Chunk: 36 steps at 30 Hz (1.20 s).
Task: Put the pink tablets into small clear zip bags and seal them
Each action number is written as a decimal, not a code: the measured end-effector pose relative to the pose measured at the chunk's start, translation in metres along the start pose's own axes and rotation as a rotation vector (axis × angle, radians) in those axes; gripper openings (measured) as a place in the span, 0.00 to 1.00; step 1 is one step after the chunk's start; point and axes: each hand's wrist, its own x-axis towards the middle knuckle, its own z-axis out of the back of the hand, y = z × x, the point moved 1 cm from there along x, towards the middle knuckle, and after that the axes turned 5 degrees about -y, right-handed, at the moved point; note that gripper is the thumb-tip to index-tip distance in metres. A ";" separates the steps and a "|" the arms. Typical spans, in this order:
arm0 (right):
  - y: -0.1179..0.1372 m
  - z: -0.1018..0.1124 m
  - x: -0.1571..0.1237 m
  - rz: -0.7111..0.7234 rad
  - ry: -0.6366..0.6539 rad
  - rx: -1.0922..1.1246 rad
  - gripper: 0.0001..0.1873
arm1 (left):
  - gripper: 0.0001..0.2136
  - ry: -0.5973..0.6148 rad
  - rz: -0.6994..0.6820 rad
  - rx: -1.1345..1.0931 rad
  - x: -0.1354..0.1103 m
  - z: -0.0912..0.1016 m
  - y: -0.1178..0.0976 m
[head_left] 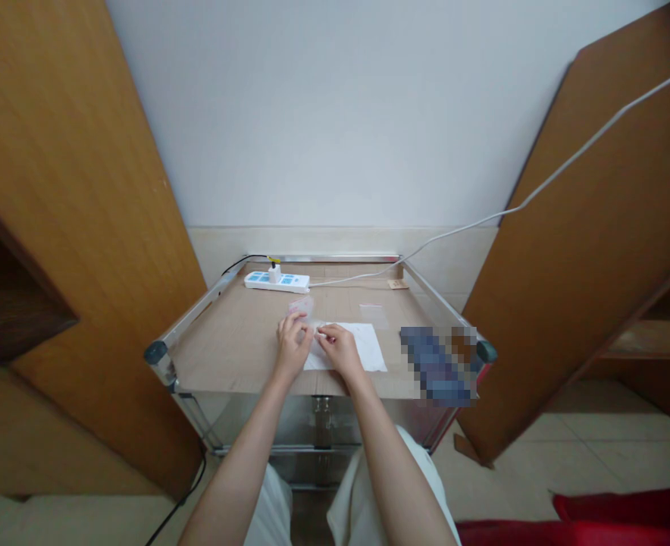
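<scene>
Clear plastic bag (301, 306) is located just beyond the white paper sheet (363, 349), with the left grip (292, 343) curled at its lower edge; closure of that grip cannot be determined. Right grip (339, 349) is held over the sheet, fingertips drawn together, seemingly for fine handling; any item held cannot be confirmed. Second clear bag (371, 315) lies beyond the sheet.

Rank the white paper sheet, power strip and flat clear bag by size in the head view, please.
White paper sheet, power strip, flat clear bag; the sheet lies nearer the camera, so its lead is unsure.
</scene>
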 end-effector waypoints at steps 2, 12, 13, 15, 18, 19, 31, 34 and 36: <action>-0.003 0.001 0.001 -0.036 -0.052 -0.020 0.09 | 0.08 -0.079 0.091 -0.076 0.000 0.002 0.003; -0.006 0.009 0.008 -0.203 -0.215 -0.019 0.18 | 0.17 0.533 0.554 -0.626 -0.004 -0.007 0.018; -0.004 0.010 0.010 -0.226 -0.229 -0.004 0.19 | 0.17 0.584 0.555 -0.623 -0.004 -0.007 0.016; -0.001 0.011 0.013 -0.268 -0.245 0.026 0.19 | 0.17 0.628 0.553 -0.611 -0.003 -0.006 0.013; 0.004 0.013 0.017 -0.317 -0.230 0.085 0.20 | 0.17 0.644 0.561 -0.619 -0.002 -0.006 0.010; 0.006 0.013 0.018 -0.336 -0.214 0.114 0.20 | 0.18 0.648 0.572 -0.630 -0.002 -0.006 0.009; 0.018 0.025 0.019 -0.500 0.134 0.418 0.20 | 0.22 0.542 0.694 -0.879 -0.005 -0.001 0.008; 0.016 0.025 0.016 -0.504 0.169 0.442 0.19 | 0.29 0.530 0.716 -0.935 -0.007 -0.001 0.010; 0.014 0.023 0.016 -0.508 0.165 0.453 0.18 | 0.30 0.530 0.737 -0.954 -0.007 -0.002 0.012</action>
